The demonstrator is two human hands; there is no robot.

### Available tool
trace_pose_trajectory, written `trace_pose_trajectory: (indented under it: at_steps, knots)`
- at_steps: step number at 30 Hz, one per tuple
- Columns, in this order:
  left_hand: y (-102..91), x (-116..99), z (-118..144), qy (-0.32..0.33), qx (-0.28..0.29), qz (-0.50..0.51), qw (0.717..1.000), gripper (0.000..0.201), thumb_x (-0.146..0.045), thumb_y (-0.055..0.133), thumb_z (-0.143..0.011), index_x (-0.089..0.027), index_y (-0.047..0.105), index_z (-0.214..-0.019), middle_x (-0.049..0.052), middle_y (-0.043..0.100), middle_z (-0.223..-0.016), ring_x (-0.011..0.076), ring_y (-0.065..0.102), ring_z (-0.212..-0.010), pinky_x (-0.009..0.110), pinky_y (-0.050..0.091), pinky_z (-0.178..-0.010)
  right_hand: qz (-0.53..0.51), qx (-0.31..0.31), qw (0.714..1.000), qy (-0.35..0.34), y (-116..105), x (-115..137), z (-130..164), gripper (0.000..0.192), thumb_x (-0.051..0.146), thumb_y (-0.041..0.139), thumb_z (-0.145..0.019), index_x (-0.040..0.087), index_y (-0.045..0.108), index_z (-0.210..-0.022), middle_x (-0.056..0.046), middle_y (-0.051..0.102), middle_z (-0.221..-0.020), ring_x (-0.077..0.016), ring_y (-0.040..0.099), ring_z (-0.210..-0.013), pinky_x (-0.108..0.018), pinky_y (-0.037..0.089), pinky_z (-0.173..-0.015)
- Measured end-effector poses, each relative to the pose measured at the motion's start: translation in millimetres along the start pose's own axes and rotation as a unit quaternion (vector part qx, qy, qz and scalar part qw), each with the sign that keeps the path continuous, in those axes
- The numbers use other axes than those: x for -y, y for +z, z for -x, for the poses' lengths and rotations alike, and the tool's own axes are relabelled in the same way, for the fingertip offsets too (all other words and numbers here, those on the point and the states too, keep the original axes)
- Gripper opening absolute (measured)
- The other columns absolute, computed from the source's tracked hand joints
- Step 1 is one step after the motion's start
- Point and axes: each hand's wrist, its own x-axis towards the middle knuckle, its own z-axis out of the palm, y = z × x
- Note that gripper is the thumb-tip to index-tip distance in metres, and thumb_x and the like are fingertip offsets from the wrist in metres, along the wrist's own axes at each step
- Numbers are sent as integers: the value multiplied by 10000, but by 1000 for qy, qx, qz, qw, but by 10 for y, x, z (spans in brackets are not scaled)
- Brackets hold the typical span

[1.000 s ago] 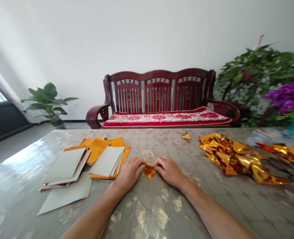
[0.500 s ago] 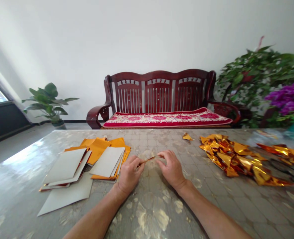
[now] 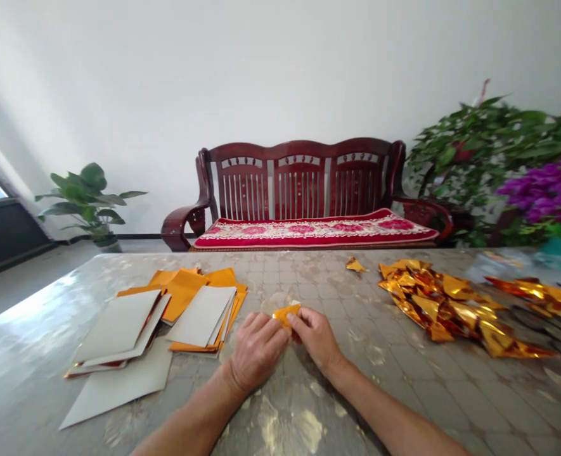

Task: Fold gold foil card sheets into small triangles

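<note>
A small folded piece of gold foil paper (image 3: 286, 313) is held between my two hands above the table's middle. My left hand (image 3: 260, 345) is closed on its left side, knuckles up, with the fingertips partly hidden. My right hand (image 3: 315, 335) pinches the right side, its thumb lying on the gold face. Left of my hands lie flat sheets of foil paper: a stack with grey backs up (image 3: 201, 315), another grey-backed stack (image 3: 118, 326) and orange-gold sheets (image 3: 184, 288) behind them.
Folded gold foil pieces (image 3: 444, 304) form a pile on the right, and one lone gold piece (image 3: 355, 265) sits farther back. Clear plastic (image 3: 501, 263) and a dark cord (image 3: 541, 326) lie at the far right. A wooden bench (image 3: 302, 183) and plants stand beyond the table (image 3: 280, 411).
My right hand has come in from the right and now grips the paper with my left hand. The paper has turned from edge-on to showing its gold face.
</note>
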Motion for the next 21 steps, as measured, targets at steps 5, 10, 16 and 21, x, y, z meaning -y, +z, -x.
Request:
trace_pose_trajectory:
  at_steps: [5,10,16,21]
  knots:
    - [3,-36,-25,-62,-34,80,994,187,-364,541,-929,-256,694,-923,54,684,-852,210,570,-838,358,397,-794,66,1,997,-46,-62,-18,-3,340,464,469,-885,206,482,-664,37,486,-618,-135,447,-614,-236,345,-566]
    - [140,76,-43,-250,-127,247,928,244,-277,515,-919,-214,640,-1119,64,663,-1017,189,597,-926,318,474,-833,127,66,986,-86,-108,-8,22,330,419,404,-946,203,496,-713,27,517,-675,-144,491,-670,-242,349,-624]
    - [293,113,-70,-334,-45,433,836,199,-330,611,-817,-197,705,-930,22,710,-837,165,640,-757,261,499,-713,178,140,967,-119,-121,39,54,334,391,379,-970,203,509,-726,9,591,-726,-145,528,-699,-239,358,-649]
    - [289,62,-82,-362,-58,426,827,125,-308,623,-780,-208,660,-715,-6,674,-686,146,605,-666,237,468,-638,223,95,962,-126,-82,70,87,278,362,435,-951,208,567,-760,-11,634,-750,-159,555,-712,-250,372,-664]
